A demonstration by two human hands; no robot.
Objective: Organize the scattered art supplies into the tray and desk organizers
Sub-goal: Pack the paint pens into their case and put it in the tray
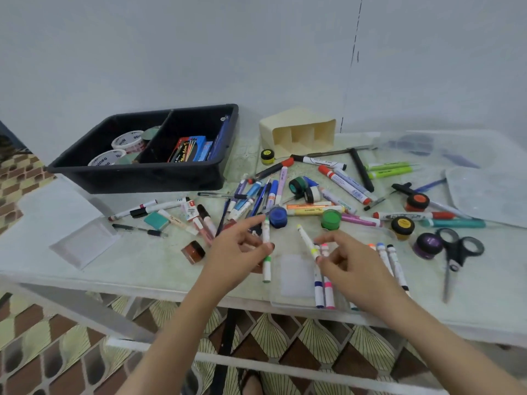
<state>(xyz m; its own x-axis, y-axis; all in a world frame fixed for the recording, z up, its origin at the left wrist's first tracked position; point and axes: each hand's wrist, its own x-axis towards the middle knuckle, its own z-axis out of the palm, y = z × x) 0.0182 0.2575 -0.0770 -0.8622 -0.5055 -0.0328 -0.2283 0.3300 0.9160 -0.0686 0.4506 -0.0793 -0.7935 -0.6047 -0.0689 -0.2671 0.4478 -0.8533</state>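
My left hand [239, 252] pinches a white marker with green ends [266, 238] above the table's front. My right hand [346, 263] pinches a white marker with a yellow band [306, 242], tip pointing up and left. Under the right hand a clear flat case [293, 276] holds several white markers [323, 289] with coloured bands. Pens, markers and small paint jars lie scattered across the table's middle. A black two-part tray [142, 175] at the back left holds tape rolls and boxes. A cream desk organizer [298, 132] lies on its side behind the pile.
Black-handled scissors [456, 252] lie at the right next to a purple jar [426, 246]. Clear plastic lids [490, 192] lie at the far right, another clear lid [85, 242] at the left. A blue jar [278, 216] and a green jar [330, 219] stand just beyond my hands.
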